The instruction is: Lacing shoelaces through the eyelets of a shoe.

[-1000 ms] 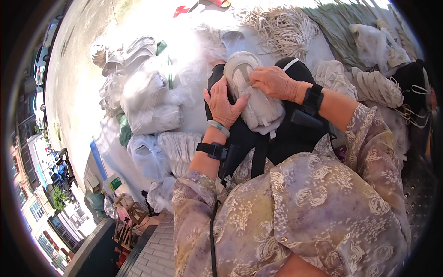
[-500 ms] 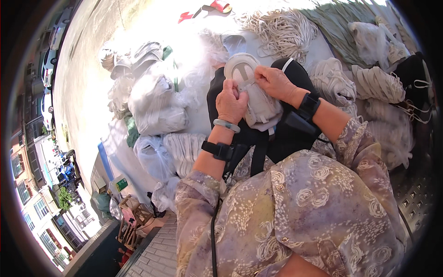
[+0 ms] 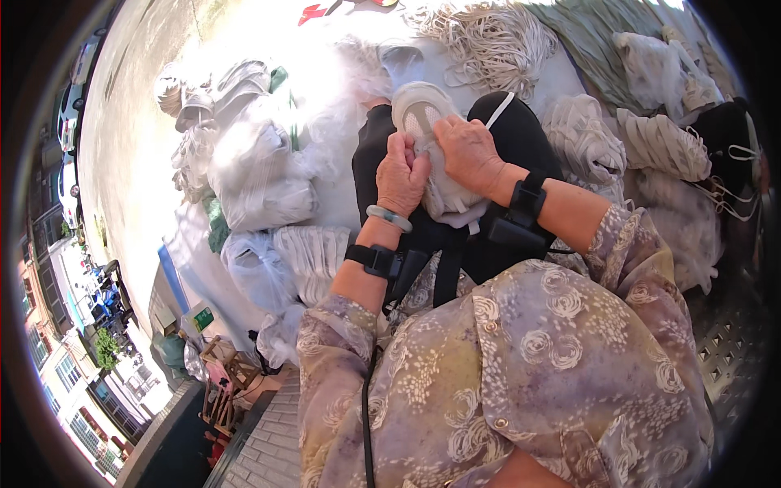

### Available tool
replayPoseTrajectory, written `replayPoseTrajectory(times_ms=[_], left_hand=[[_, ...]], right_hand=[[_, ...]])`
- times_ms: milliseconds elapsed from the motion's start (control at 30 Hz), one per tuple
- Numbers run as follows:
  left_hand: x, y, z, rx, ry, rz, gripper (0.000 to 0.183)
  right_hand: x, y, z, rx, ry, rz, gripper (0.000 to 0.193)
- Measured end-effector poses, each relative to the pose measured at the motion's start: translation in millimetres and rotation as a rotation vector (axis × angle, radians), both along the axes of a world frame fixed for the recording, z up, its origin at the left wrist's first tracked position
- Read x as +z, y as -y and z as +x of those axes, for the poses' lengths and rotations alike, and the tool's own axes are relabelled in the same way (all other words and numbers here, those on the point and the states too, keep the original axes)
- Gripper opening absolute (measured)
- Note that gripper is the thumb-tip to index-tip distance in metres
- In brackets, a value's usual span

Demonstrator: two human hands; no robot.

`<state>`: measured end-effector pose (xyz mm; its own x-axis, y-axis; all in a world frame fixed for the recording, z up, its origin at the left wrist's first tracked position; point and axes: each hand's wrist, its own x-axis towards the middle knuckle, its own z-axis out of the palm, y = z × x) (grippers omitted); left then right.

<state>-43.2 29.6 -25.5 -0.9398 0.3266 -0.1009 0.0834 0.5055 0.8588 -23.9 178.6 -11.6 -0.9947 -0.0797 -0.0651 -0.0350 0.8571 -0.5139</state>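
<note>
A white shoe upper [image 3: 421, 104] lies across my lap between my black-clad thighs, its rounded toe pointing away from me. At the left edge of its opening, my left hand [image 3: 402, 180] is closed, thumb and fingers pinching the upper. My right hand [image 3: 470, 156] is closed too, knuckles up, over the opening's right side. Its fingertips press down close to the left thumb, and what they pinch is hidden. The heel part of the upper shows below my right hand. A thin white strip [image 3: 499, 111] lies over my right knee.
Ahead lies a heap of white laces [image 3: 504, 50]. Stacked pale shoe uppers [image 3: 582, 138] sit at the right, beside another stack [image 3: 663, 145]. Plastic-wrapped bundles [image 3: 260, 183] and a row of pale uppers [image 3: 313, 259] occupy the left. A wooden chair [image 3: 224, 382] stands lower left.
My right hand has moved left and slightly down over the shoe upper, closer to my left hand. My left hand keeps its pinch. The whole view has shifted a little.
</note>
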Motion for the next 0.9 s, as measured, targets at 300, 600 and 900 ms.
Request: replayPoseTrajectory(times_ms=[300,600,900], left_hand=[[1,-2,12,0.053,-0.117,-0.029,0.018],[17,-13,5,-0.145,-0.57,-0.365,0.009],[22,-24,3,-0.139,-0.414,-0.578,0.014]], right_hand=[[1,-2,-5,0.023,0.025,-0.209,0.013],[3,-5,-7,0.031,0.077,-0.193,0.016],[4,-9,-10,0.098,0.088,-0.266,0.017]])
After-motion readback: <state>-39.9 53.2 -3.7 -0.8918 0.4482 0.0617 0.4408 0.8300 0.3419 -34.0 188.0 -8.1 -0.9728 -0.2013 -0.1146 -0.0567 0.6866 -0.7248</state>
